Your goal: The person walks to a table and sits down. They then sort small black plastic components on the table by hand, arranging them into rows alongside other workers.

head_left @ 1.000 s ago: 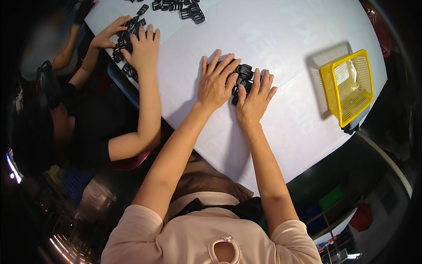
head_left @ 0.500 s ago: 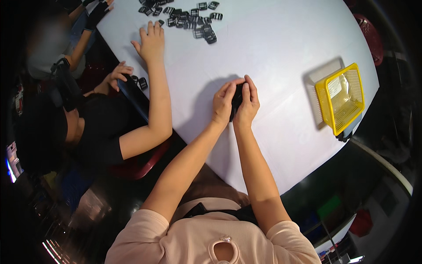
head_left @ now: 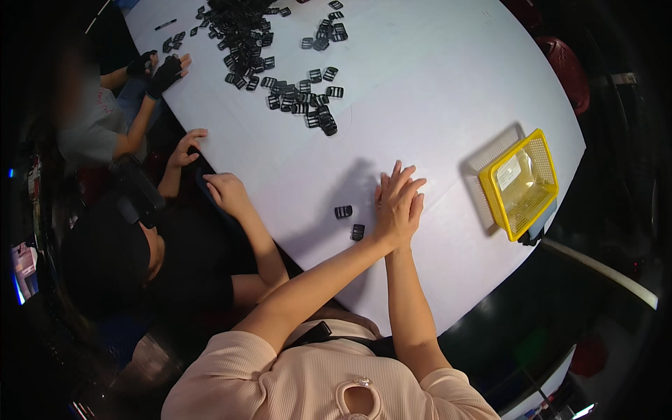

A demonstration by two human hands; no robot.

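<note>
My left hand (head_left: 397, 213) lies across my right hand (head_left: 416, 211) over the white table, with its fingers stretched and apart. Most of the right hand is covered by the left, so its grip does not show. Whether anything sits between the palms is hidden. Just left of my hands, two small black plastic strap buckles rest apart on the tabletop: one buckle (head_left: 343, 211) farther off, another buckle (head_left: 358, 232) closer to my left wrist. Neither is touched by a hand.
A large heap of black buckles (head_left: 241, 42) spreads over the far left, with a looser group (head_left: 301, 98) nearer. At the right edge stands a yellow mesh basket (head_left: 495, 203). A co-worker's hand (head_left: 227, 192) is at the left edge; another person wears black fingerless gloves (head_left: 165, 73).
The black thing between my cupped hands is out of sight; two buckles now lie left of them. My left hand has crossed over the right. The neighbour's outstretched arm has drawn back. The view has shifted.
</note>
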